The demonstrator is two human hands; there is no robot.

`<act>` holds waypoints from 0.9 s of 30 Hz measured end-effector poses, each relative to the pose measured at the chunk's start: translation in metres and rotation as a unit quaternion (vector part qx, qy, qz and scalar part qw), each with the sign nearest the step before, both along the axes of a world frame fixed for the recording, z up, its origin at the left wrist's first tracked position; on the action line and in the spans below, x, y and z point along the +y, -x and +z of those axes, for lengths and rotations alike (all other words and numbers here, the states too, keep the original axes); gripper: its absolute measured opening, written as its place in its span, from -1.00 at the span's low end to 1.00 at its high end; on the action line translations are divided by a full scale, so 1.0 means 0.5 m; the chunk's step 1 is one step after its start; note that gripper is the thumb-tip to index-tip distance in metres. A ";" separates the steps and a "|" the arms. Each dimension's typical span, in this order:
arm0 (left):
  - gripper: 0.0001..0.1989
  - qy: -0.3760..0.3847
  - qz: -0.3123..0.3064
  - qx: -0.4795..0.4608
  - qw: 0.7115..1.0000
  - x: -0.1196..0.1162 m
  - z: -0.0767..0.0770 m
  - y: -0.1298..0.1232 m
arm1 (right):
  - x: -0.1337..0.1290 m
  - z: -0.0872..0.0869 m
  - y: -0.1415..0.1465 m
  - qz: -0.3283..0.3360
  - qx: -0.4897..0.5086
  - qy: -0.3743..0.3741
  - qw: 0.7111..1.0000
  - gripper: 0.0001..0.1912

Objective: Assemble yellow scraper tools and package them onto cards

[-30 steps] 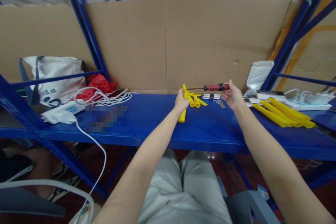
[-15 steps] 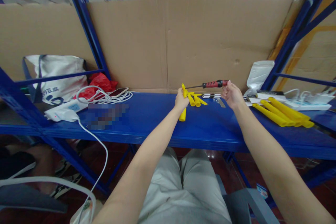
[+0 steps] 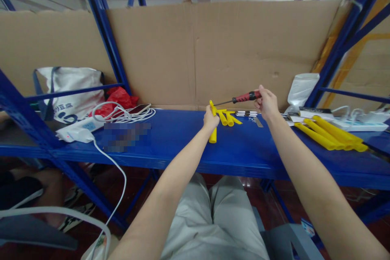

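My left hand (image 3: pixel 211 119) is closed round a yellow plastic tube-shaped part (image 3: pixel 213 135), its lower end sticking out below the fist and its top above. In my right hand (image 3: pixel 267 102) is a screwdriver (image 3: pixel 245 97) with a red and black handle, pinched at the handle's end. Its shaft slopes down to the left and the tip meets the top of the yellow part; the exact contact is too small to make out. Just right of my left hand, several smaller yellow pieces (image 3: pixel 229 119) lie on the blue table (image 3: pixel 179 138).
Black-and-white sticks (image 3: pixel 246 113) and a small grey metal strip (image 3: pixel 258 122) lie near the right hand. Farther right are several yellow tubes (image 3: pixel 332 134) and a power strip (image 3: pixel 359 124). A cloth bag (image 3: pixel 73 93), red plastic bag (image 3: pixel 120 101) and white cables (image 3: pixel 134 115) stand left. Cardboard (image 3: pixel 152 57) walls the back.
My right hand has risen slightly and shifted, so the screwdriver now tilts more steeply down towards the yellow part. My left hand keeps its hold. The view has shifted a little.
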State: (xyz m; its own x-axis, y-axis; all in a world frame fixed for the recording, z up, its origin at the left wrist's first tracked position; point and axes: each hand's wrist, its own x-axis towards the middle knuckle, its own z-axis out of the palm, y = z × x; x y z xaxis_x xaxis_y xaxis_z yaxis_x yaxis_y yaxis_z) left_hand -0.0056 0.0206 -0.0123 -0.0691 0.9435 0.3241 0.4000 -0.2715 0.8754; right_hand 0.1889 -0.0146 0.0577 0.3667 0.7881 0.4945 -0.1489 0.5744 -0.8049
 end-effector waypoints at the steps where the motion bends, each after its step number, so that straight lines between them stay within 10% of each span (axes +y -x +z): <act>1: -0.40 0.000 0.000 -0.003 1.000 0.000 0.000 0.000 | 0.001 0.004 0.003 0.004 0.006 -0.003 1.000 -0.66; 27: -0.41 0.009 -0.009 -0.017 1.000 -0.006 0.004 0.002 | -0.010 -0.050 -0.011 0.075 0.086 0.069 0.991 -0.58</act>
State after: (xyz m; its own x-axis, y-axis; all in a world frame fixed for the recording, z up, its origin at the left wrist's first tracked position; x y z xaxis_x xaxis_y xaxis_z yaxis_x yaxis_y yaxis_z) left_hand -0.0066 0.0176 -0.0100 -0.0627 0.9506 0.3041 0.3642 -0.2619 0.8937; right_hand 0.1945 -0.0198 0.0329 0.3102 0.8957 0.3185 -0.3650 0.4216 -0.8301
